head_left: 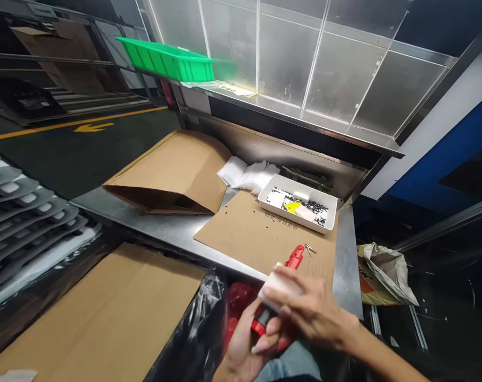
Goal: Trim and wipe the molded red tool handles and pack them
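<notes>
My left hand (244, 347) is wrapped around the handle of a red tool (294, 258) whose tip points up over the cardboard sheet (248, 228). My right hand (308, 313) comes in from the right and pinches a small white pad or packet (278, 284) against the tool's body. Both hands hover at the near edge of the steel bench (346, 254). A couple of small metal pins (310, 248) lie on the cardboard just beyond the tool's tip.
A white tray (298, 206) of small black parts with a yellow tag sits behind, next to a pile of white bags (248, 174). A folded cardboard box (173, 175) lies left. A green bin (169, 58) rests on the shelf above. Flat cardboard (105, 313) and black plastic lie below.
</notes>
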Demonstrator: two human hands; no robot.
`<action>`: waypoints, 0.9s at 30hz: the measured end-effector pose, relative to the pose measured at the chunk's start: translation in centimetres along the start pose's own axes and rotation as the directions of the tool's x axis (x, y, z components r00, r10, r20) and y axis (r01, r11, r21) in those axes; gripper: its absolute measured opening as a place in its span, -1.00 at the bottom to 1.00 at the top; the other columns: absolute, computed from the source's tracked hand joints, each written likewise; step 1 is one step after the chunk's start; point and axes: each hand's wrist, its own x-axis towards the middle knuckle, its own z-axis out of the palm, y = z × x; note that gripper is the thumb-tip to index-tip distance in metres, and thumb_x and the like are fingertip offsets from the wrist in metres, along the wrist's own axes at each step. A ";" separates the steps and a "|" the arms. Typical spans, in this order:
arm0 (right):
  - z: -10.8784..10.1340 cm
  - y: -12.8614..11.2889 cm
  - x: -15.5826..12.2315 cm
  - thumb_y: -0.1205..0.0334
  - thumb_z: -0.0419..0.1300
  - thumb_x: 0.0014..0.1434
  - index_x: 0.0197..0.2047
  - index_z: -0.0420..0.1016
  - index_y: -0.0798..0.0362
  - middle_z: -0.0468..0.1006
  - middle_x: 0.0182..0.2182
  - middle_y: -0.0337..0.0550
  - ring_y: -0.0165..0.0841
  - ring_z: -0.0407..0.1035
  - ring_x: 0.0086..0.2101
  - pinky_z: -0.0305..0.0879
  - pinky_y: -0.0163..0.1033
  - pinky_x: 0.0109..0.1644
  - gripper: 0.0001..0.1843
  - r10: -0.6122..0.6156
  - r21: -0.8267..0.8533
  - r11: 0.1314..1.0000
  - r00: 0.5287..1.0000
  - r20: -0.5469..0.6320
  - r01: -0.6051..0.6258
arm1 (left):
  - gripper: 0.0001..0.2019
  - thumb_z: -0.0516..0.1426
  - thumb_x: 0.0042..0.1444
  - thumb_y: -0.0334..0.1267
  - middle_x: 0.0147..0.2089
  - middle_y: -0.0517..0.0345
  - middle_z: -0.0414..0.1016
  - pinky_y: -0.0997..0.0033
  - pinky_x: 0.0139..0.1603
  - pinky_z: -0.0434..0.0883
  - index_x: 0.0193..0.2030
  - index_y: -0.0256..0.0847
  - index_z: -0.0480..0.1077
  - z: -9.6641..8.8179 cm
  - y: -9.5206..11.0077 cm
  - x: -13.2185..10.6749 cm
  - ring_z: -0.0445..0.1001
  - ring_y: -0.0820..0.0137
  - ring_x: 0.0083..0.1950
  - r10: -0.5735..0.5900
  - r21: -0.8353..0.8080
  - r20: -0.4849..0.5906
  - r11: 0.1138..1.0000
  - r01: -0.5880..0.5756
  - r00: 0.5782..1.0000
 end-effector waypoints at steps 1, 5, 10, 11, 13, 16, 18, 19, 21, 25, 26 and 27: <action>0.1 0.1 0.0 0.12 -0.09 0.40 0.24 0.37 -0.18 0.33 0.26 0.08 -0.20 0.53 -0.07 0.52 -0.11 -0.09 -0.57 0.053 -0.021 0.998 0.999 0.008 -0.053 | -0.25 -0.38 0.38 -0.02 -0.75 0.14 0.26 0.78 -0.84 -0.08 -0.55 -0.44 0.38 0.0 0.0 0.1 0.09 0.69 -0.85 -0.017 -0.021 0.012 1.000 0.018 1.000; 0.1 0.3 -0.4 0.10 -0.16 0.41 0.26 0.36 -0.17 0.28 0.29 0.13 -0.15 0.52 -0.04 0.51 -0.05 -0.08 -0.53 0.118 -0.058 0.991 0.993 -0.019 -0.119 | -0.41 -0.30 0.41 -0.18 -0.71 0.26 0.24 0.89 -0.78 0.00 -0.50 -0.40 0.32 -0.3 -0.1 0.0 0.19 0.75 -0.81 -0.061 -0.182 0.059 0.981 0.071 0.996; -0.1 0.8 -1.0 0.08 -0.15 0.41 0.22 0.39 -0.24 0.31 0.27 0.08 -0.17 0.54 -0.07 0.52 -0.06 -0.11 -0.55 0.144 -0.020 0.990 0.988 0.054 -0.143 | -0.58 -0.11 0.34 -0.41 -0.70 0.32 0.22 0.92 -0.72 0.10 -0.60 -0.20 0.11 -0.9 -0.3 -0.3 0.28 0.76 -0.77 -0.094 -0.339 0.106 0.933 0.125 0.990; -0.1 0.9 -1.0 0.09 -0.16 0.42 0.21 0.41 -0.23 0.32 0.27 0.10 -0.16 0.55 -0.09 0.52 -0.03 -0.11 -0.55 0.190 -0.026 0.982 0.981 0.035 -0.189 | -0.59 -0.07 0.31 -0.45 -0.71 0.33 0.21 0.92 -0.72 0.11 -0.61 -0.18 0.08 -1.0 -0.3 -0.3 0.29 0.75 -0.76 -0.099 -0.356 0.118 0.924 0.135 0.988; 0.1 0.9 -1.2 0.11 -0.17 0.42 0.21 0.42 -0.16 0.32 0.26 0.16 -0.10 0.50 0.01 0.50 0.00 -0.05 -0.54 0.192 0.006 0.981 0.981 -0.032 -0.192 | -0.60 -0.02 0.25 -0.51 -0.71 0.35 0.19 0.91 -0.72 0.13 -0.61 -0.16 0.07 -1.0 -0.4 -0.4 0.30 0.73 -0.76 -0.105 -0.379 0.139 0.913 0.151 0.985; 0.4 0.8 -1.4 0.13 -0.10 0.40 0.20 0.43 -0.07 0.36 0.23 0.14 -0.14 0.38 0.15 0.45 -0.08 0.07 -0.57 0.038 0.121 0.992 0.997 -0.066 -0.030 | -0.62 0.01 0.20 -0.57 -0.68 0.32 0.24 0.89 -0.72 0.15 -0.60 -0.17 0.10 -0.8 -0.5 -0.4 0.30 0.73 -0.75 -0.109 -0.384 0.157 0.909 0.162 0.982; 0.4 1.0 -1.5 0.17 -0.05 0.38 0.15 0.48 -0.06 0.41 0.20 0.09 -0.20 0.41 0.12 0.46 -0.14 0.07 -0.61 0.006 0.151 0.989 0.998 -0.068 0.005 | -0.62 0.02 0.20 -0.57 -0.67 0.32 0.24 0.88 -0.72 0.14 -0.60 -0.18 0.10 -0.7 -0.5 -0.4 0.30 0.73 -0.75 -0.110 -0.370 0.162 0.914 0.163 0.981; 0.3 1.2 -1.5 0.19 -0.03 0.37 0.12 0.51 -0.05 0.43 0.18 0.07 -0.22 0.44 0.08 0.47 -0.16 0.05 -0.62 0.022 0.149 0.989 0.996 -0.088 -0.008 | -0.62 0.02 0.21 -0.55 -0.66 0.32 0.23 0.88 -0.72 0.14 -0.61 -0.19 0.10 -0.6 -0.5 -0.4 0.30 0.73 -0.75 -0.108 -0.359 0.162 0.919 0.161 0.981; 0.0 1.4 -1.6 0.19 -0.01 0.36 0.09 0.52 -0.04 0.45 0.16 0.06 -0.22 0.46 0.07 0.48 -0.16 0.03 -0.64 0.044 0.140 0.990 0.989 -0.142 -0.024 | -0.61 0.02 0.24 -0.51 -0.66 0.33 0.21 0.89 -0.72 0.12 -0.62 -0.21 0.12 -0.5 -0.5 -0.5 0.29 0.74 -0.75 -0.101 -0.327 0.164 0.933 0.151 0.981; -0.4 1.6 -1.7 0.20 0.00 0.36 0.13 0.49 -0.06 0.46 0.16 0.03 -0.25 0.45 0.07 0.47 -0.18 0.05 -0.63 -0.084 0.161 0.982 0.993 -0.079 0.096 | -0.60 -0.06 0.35 -0.36 -0.67 0.34 0.19 0.87 -0.76 0.06 -0.56 -0.31 0.24 -0.6 -0.4 -0.5 0.24 0.74 -0.78 -0.098 -0.225 0.151 0.966 0.131 0.984; -0.5 1.7 -1.8 0.21 0.00 0.36 0.13 0.48 -0.06 0.47 0.16 0.03 -0.25 0.45 0.07 0.47 -0.18 0.05 -0.63 -0.079 0.148 0.985 0.995 -0.065 0.088 | -0.57 -0.09 0.37 -0.33 -0.67 0.33 0.19 0.86 -0.76 0.04 -0.56 -0.33 0.25 -0.7 -0.3 -0.4 0.23 0.74 -0.78 -0.093 -0.197 0.146 0.973 0.121 0.985; -0.5 1.8 -1.8 0.22 0.00 0.36 0.13 0.49 -0.06 0.47 0.15 0.03 -0.25 0.46 0.06 0.47 -0.17 0.04 -0.64 -0.049 0.127 0.990 0.996 -0.074 0.058 | -0.54 -0.11 0.38 -0.29 -0.67 0.32 0.19 0.86 -0.77 0.03 -0.56 -0.34 0.26 -0.8 -0.3 -0.3 0.21 0.74 -0.79 -0.085 -0.169 0.140 0.980 0.108 0.986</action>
